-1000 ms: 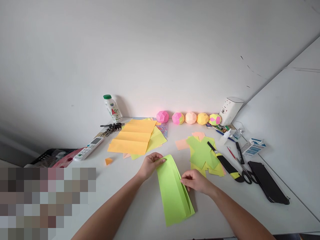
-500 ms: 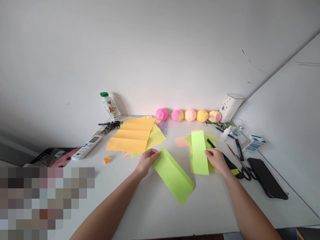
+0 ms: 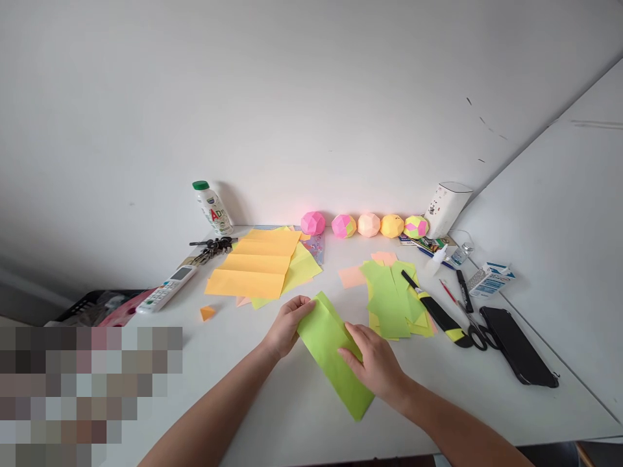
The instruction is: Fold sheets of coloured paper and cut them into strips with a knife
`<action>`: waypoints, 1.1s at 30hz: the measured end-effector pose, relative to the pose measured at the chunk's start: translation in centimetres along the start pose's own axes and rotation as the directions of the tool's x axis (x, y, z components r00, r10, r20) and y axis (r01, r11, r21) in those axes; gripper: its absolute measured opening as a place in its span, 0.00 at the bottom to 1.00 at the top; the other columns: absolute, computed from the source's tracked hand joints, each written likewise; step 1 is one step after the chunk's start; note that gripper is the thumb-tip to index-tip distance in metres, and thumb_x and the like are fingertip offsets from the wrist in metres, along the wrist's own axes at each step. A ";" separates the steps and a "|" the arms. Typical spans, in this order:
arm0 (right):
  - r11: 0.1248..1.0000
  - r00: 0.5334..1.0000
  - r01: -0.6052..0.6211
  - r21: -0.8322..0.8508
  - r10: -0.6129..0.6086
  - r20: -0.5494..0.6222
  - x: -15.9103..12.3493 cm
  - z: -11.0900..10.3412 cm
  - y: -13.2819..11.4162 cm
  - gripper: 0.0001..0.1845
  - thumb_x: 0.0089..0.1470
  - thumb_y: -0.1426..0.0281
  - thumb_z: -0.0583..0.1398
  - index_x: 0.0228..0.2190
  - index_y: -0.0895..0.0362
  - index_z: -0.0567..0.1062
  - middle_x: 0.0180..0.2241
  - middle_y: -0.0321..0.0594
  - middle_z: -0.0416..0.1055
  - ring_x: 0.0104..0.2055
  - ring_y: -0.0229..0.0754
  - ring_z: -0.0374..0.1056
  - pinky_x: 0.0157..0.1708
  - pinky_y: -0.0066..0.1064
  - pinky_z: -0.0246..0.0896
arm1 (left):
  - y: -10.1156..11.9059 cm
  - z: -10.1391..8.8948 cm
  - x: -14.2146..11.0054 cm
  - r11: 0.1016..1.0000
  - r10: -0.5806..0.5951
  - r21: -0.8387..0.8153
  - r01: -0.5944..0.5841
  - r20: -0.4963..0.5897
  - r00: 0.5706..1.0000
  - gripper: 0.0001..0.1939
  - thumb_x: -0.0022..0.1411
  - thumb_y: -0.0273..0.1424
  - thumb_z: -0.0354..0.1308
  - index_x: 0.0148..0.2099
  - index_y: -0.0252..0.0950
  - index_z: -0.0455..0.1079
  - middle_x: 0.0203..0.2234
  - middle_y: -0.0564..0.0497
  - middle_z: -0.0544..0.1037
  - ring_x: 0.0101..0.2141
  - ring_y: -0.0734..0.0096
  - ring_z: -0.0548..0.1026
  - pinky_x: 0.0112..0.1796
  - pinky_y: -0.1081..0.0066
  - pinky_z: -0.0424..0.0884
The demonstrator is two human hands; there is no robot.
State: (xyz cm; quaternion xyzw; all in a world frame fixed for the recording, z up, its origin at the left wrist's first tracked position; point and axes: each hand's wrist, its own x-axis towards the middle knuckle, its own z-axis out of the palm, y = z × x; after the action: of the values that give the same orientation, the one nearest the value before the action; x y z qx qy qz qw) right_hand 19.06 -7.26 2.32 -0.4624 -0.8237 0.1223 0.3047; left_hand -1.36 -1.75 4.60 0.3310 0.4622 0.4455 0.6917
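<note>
A folded sheet of green paper (image 3: 324,350) slants across the front of the table. My left hand (image 3: 289,324) pinches its upper left corner between thumb and fingers. On its right edge rests my right hand (image 3: 377,363), thumb over the face and index finger at the edge; the other fingertips are partly hidden. Beyond the right hand lies a pile of green cut paper pieces (image 3: 389,305), with yellow and peach paper showing around it. A black and yellow craft knife (image 3: 440,318) lies against the pile.
Creased orange paper (image 3: 257,259) overlaps yellow sheets at back left. Several faceted paper balls, including a pink one (image 3: 313,224), line the wall. Scissors (image 3: 479,337) and a black case (image 3: 518,347) lie at right. A remote (image 3: 168,288) and bottle (image 3: 213,207) stand left.
My right hand has let go of the light green strip over the pile and moved left onto the green paper. My left hand keeps its corner; the paper has shifted slightly.
</note>
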 end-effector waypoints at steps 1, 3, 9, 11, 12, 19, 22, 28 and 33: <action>0.999 1.000 -0.025 0.032 0.025 0.010 0.0 0.0 0.1 0.21 0.61 0.64 0.53 0.52 0.60 0.67 0.41 0.51 0.74 0.43 0.50 0.71 0.38 0.42 0.71 | 0.0 0.0 0.0 1.000 -0.007 -0.014 0.007 0.004 1.000 0.24 0.42 0.45 0.71 0.29 0.37 0.63 0.20 0.57 0.70 0.20 0.78 0.68 0.22 0.76 0.62; 0.989 0.996 -0.087 0.118 0.081 0.048 0.0 -0.1 0.3 0.20 0.61 0.63 0.53 0.52 0.59 0.68 0.41 0.50 0.75 0.40 0.48 0.72 0.37 0.40 0.70 | 0.0 0.0 0.0 0.999 -0.016 -0.035 0.017 0.008 1.000 0.24 0.41 0.45 0.71 0.29 0.37 0.62 0.20 0.58 0.71 0.20 0.78 0.68 0.22 0.76 0.63; 0.907 0.960 -0.261 0.330 0.208 0.188 0.5 -1.0 -0.3 0.18 0.58 0.60 0.56 0.45 0.58 0.72 0.34 0.43 0.73 0.29 0.40 0.65 0.28 0.31 0.61 | -0.2 0.2 -0.1 0.994 0.002 -0.110 0.007 0.081 0.997 0.21 0.46 0.43 0.70 0.30 0.37 0.63 0.24 0.55 0.74 0.23 0.75 0.73 0.24 0.75 0.67; 0.882 0.952 -0.284 0.377 0.211 0.223 0.6 -1.2 -0.6 0.16 0.57 0.60 0.57 0.43 0.57 0.72 0.33 0.40 0.71 0.28 0.38 0.61 0.28 0.30 0.58 | -0.1 0.5 -0.3 0.990 0.022 -0.144 -0.002 0.138 0.990 0.20 0.49 0.42 0.69 0.30 0.36 0.63 0.34 0.51 0.77 0.31 0.69 0.76 0.30 0.71 0.70; 0.874 0.949 -0.289 0.391 0.207 0.238 0.7 -1.2 -0.7 0.14 0.57 0.60 0.57 0.40 0.56 0.72 0.31 0.38 0.69 0.28 0.38 0.60 0.28 0.29 0.56 | 0.0 0.6 -0.4 0.988 0.032 -0.154 -0.007 0.159 0.987 0.19 0.50 0.41 0.69 0.30 0.36 0.62 0.39 0.49 0.77 0.35 0.65 0.77 0.32 0.69 0.72; 0.848 0.928 -0.318 0.424 0.187 0.322 0.8 -0.8 -0.1 0.20 0.60 0.59 0.51 0.20 0.54 0.54 0.21 0.28 0.49 0.23 0.33 0.47 0.22 0.26 0.45 | -0.2 0.2 -0.1 0.992 0.061 -0.116 -0.042 0.160 0.985 0.21 0.46 0.37 0.72 0.31 0.38 0.60 0.29 0.52 0.77 0.30 0.67 0.76 0.30 0.70 0.70; 0.848 0.915 -0.333 0.414 0.183 0.361 0.8 -0.6 0.1 0.21 0.61 0.58 0.49 0.20 0.53 0.52 0.20 0.28 0.48 0.22 0.33 0.47 0.21 0.25 0.46 | -0.6 -0.3 0.5 0.991 0.124 -0.053 -0.120 0.065 0.990 0.23 0.41 0.35 0.74 0.31 0.38 0.61 0.25 0.57 0.74 0.24 0.76 0.72 0.26 0.75 0.67; 0.896 0.927 -0.321 0.306 0.231 0.295 0.7 -0.6 0.1 0.20 0.59 0.62 0.50 0.18 0.55 0.57 0.24 0.33 0.56 0.26 0.36 0.56 0.26 0.28 0.54 | -0.4 -1.0 1.3 0.981 0.192 0.029 -0.190 -0.109 0.975 0.23 0.36 0.38 0.75 0.28 0.37 0.64 0.24 0.56 0.73 0.25 0.75 0.71 0.27 0.75 0.66; 0.920 0.924 -0.313 0.236 0.237 0.300 0.4 -0.7 0.0 0.16 0.58 0.70 0.51 0.20 0.54 0.68 0.17 0.30 0.57 0.21 0.35 0.55 0.22 0.27 0.51 | 0.2 -2.5 2.2 0.962 0.259 0.150 -0.229 -0.223 0.940 0.22 0.34 0.41 0.73 0.26 0.37 0.66 0.21 0.55 0.72 0.25 0.73 0.71 0.27 0.74 0.65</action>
State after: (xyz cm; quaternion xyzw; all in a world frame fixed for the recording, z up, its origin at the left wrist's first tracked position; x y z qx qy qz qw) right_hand 19.34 -6.98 3.08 -0.5062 -0.7574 0.3400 0.2334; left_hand -3.38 0.49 3.16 0.3710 0.5243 0.5356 0.5483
